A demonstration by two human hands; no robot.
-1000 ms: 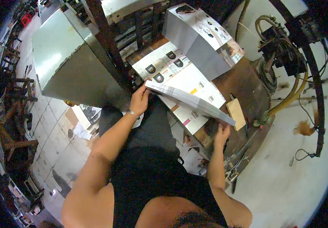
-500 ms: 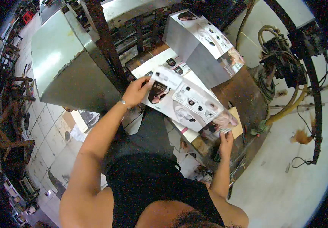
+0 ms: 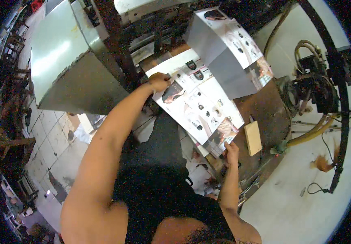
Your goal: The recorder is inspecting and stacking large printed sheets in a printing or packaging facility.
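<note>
A printed sheet (image 3: 187,109) with product pictures lies slanting in front of me, over pale printed sheets (image 3: 179,65) on the wooden table. My left hand (image 3: 159,82) grips its upper left end, fingers curled over the edge. At the lower right corner, my right hand (image 3: 231,153) pinches the sheet between thumb and fingers. Just beyond it stands a tall stack of similar printed sheets (image 3: 237,38) with grey sides, its top curving down on the right. A pale wooden block (image 3: 253,138) rests on the table right of the sheet.
A large grey-green metal cabinet (image 3: 82,77) stands at my left, beside a dark upright post. The brown table top (image 3: 260,105) reaches toward the right wall. Black machine parts with hoses (image 3: 311,77) are mounted there. Papers and a white cloth lie on the tiled floor (image 3: 57,150).
Both hands have lowered the printed sheet, which now lies flatter over the sheets beneath. My right hand has shifted left and slightly down, and the wooden block is fully uncovered.
</note>
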